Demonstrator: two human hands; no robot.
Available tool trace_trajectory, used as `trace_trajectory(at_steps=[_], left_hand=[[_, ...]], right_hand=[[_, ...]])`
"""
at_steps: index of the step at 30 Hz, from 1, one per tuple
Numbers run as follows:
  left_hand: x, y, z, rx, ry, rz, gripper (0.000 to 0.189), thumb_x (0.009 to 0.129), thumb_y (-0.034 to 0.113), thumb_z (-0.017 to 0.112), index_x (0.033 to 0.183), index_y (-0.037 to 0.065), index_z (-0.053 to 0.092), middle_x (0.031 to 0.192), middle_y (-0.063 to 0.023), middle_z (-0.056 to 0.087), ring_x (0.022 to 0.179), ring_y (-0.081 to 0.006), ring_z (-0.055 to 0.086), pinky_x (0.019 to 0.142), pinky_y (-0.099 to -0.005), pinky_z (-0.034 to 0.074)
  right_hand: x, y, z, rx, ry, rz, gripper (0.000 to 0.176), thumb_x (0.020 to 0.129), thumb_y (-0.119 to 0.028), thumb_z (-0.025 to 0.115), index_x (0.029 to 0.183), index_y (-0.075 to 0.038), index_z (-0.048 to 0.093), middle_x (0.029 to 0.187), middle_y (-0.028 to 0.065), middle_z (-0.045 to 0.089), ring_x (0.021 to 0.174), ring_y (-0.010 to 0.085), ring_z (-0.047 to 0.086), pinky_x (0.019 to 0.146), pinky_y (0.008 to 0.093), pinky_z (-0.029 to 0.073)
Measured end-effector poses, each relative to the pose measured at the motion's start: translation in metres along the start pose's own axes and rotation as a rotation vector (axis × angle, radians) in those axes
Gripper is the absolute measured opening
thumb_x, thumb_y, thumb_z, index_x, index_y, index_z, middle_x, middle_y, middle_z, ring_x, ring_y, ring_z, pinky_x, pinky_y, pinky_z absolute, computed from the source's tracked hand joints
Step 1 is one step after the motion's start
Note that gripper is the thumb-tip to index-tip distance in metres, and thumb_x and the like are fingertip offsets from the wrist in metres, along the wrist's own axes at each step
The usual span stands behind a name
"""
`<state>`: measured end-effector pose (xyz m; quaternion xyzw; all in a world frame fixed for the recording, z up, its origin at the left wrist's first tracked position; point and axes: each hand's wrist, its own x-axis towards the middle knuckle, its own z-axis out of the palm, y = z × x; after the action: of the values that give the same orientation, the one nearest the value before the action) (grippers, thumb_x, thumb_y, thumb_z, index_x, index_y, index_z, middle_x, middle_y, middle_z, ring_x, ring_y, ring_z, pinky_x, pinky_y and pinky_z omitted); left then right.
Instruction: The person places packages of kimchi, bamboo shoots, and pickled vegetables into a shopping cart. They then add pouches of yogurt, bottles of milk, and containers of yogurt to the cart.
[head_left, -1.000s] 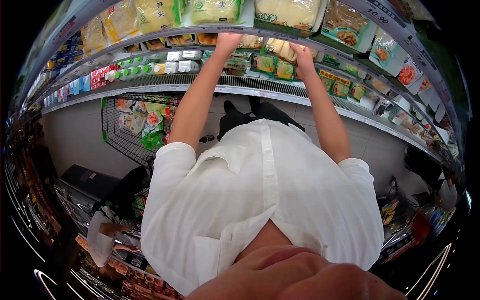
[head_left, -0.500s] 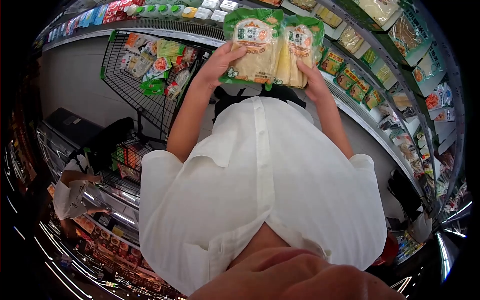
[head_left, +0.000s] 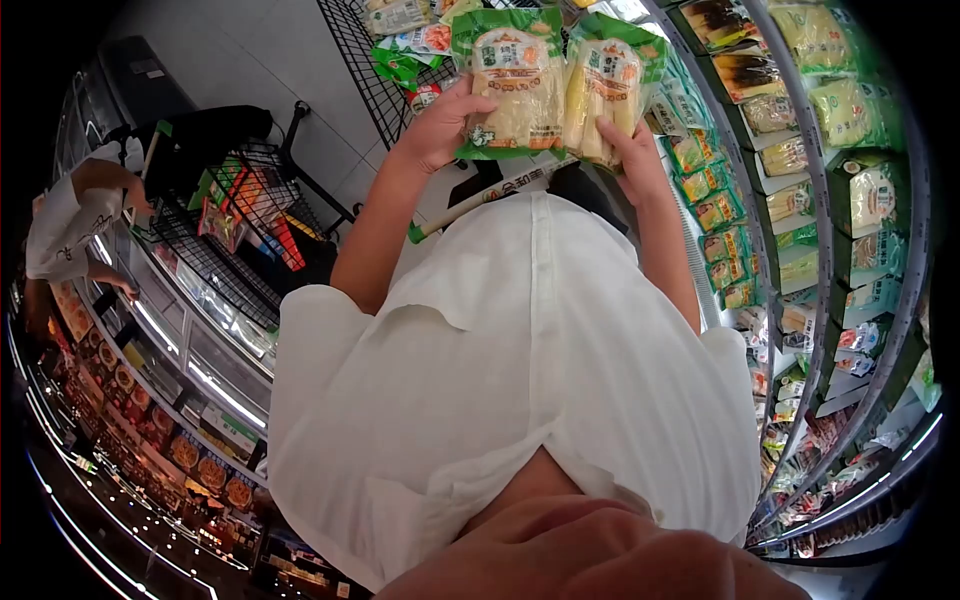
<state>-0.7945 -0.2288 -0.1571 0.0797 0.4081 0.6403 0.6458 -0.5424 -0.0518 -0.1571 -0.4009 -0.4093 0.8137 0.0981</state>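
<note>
My left hand point(head_left: 442, 126) is closed on the edge of a green-edged vacuum pack point(head_left: 512, 85) of pale food, its thumb lying across the clear front. A second, narrower pack point(head_left: 606, 88), with long yellowish pieces that look like bamboo shoots, is gripped by my right hand point(head_left: 634, 152), thumb on its lower front. Both packs are upright side by side, labels towards me. Behind and partly hidden by them is a shopping cart point(head_left: 362, 62) with several packaged foods inside. The cart's handle bar point(head_left: 490, 196) runs just below the packs, in front of my shirt.
Shelves point(head_left: 822, 200) with many bagged foods curve along my right side. On the left stands another cart point(head_left: 190, 230) with goods in it, near a person in a white shirt point(head_left: 75, 215). A long lit chiller case point(head_left: 185, 345) runs behind that person.
My view has turned to the right, and more shelves show there. The cart now lies behind the packs, its handle bar in view. The two packs have drawn slightly apart at the top.
</note>
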Motion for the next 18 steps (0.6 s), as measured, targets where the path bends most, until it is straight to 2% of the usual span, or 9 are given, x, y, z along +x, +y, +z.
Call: trace_trajectory(at_steps=[3, 5, 6, 10, 13, 16, 18], left_hand=[[-0.034, -0.014, -0.032, -0.099, 0.006, 0.051, 0.069, 0.1, 0.001, 0.058, 0.165, 0.004, 0.035, 0.158, -0.0112, 0.055, 0.141, -0.0237, 0.059, 0.122, -0.0403, 0.047], [-0.056, -0.029, -0.049, -0.142, 0.207, -0.006, 0.071, 0.1, 0.001, 0.057, 0.167, 0.007, 0.033, 0.16, -0.0118, 0.053, 0.142, -0.0248, 0.059, 0.121, -0.0427, 0.049], [-0.069, -0.035, -0.061, -0.22, 0.234, -0.044, 0.069, 0.103, 0.002, 0.057, 0.167, 0.009, 0.033, 0.161, -0.0125, 0.053, 0.142, -0.0276, 0.06, 0.118, -0.0461, 0.052], [-0.105, -0.067, -0.105, -0.402, 0.4, -0.006, 0.061, 0.109, 0.007, 0.056, 0.166, 0.009, 0.034, 0.158, -0.0144, 0.055, 0.139, -0.0311, 0.062, 0.115, -0.0476, 0.056], [-0.124, -0.069, -0.117, -0.393, 0.518, 0.006, 0.06, 0.108, 0.012, 0.058, 0.164, 0.01, 0.037, 0.156, -0.0109, 0.057, 0.136, -0.0274, 0.063, 0.113, -0.0459, 0.055], [-0.13, -0.061, -0.122, -0.412, 0.568, -0.016, 0.063, 0.107, 0.008, 0.056, 0.166, 0.01, 0.035, 0.159, -0.0141, 0.055, 0.14, -0.0311, 0.062, 0.112, -0.048, 0.057], [-0.125, -0.051, -0.119, -0.403, 0.531, 0.006, 0.062, 0.106, 0.008, 0.055, 0.165, 0.01, 0.036, 0.158, -0.0136, 0.055, 0.138, -0.0308, 0.062, 0.11, -0.048, 0.058]], right_hand=[[0.019, 0.003, 0.024, 0.03, 0.043, 0.093, 0.041, 0.105, -0.018, 0.072, 0.141, -0.002, 0.06, 0.132, 0.0084, 0.073, 0.115, 0.0167, 0.073, 0.099, 0.0349, 0.059], [0.031, 0.005, 0.025, -0.044, 0.105, 0.17, 0.038, 0.108, -0.021, 0.069, 0.14, -0.003, 0.061, 0.131, 0.0076, 0.073, 0.113, 0.0164, 0.073, 0.098, 0.0335, 0.058], [0.036, 0.008, 0.023, -0.06, 0.069, 0.185, 0.039, 0.109, -0.024, 0.068, 0.142, -0.004, 0.061, 0.132, 0.0074, 0.073, 0.114, 0.0158, 0.073, 0.098, 0.0331, 0.058], [0.051, 0.008, 0.028, -0.121, 0.062, 0.32, 0.043, 0.11, -0.028, 0.066, 0.146, -0.006, 0.059, 0.131, 0.0058, 0.073, 0.113, 0.0147, 0.073, 0.094, 0.0319, 0.059], [0.065, 0.013, 0.042, -0.122, 0.004, 0.366, 0.043, 0.11, -0.03, 0.067, 0.145, -0.008, 0.06, 0.129, 0.0045, 0.074, 0.112, 0.0138, 0.073, 0.093, 0.0334, 0.06], [0.077, 0.02, 0.052, -0.156, -0.041, 0.367, 0.043, 0.11, -0.03, 0.067, 0.146, -0.008, 0.059, 0.129, 0.0044, 0.074, 0.111, 0.0132, 0.073, 0.093, 0.0317, 0.059], [0.086, 0.021, 0.065, -0.161, -0.064, 0.363, 0.044, 0.11, -0.029, 0.067, 0.147, -0.008, 0.059, 0.128, 0.004, 0.074, 0.111, 0.0124, 0.072, 0.092, 0.0306, 0.058]])
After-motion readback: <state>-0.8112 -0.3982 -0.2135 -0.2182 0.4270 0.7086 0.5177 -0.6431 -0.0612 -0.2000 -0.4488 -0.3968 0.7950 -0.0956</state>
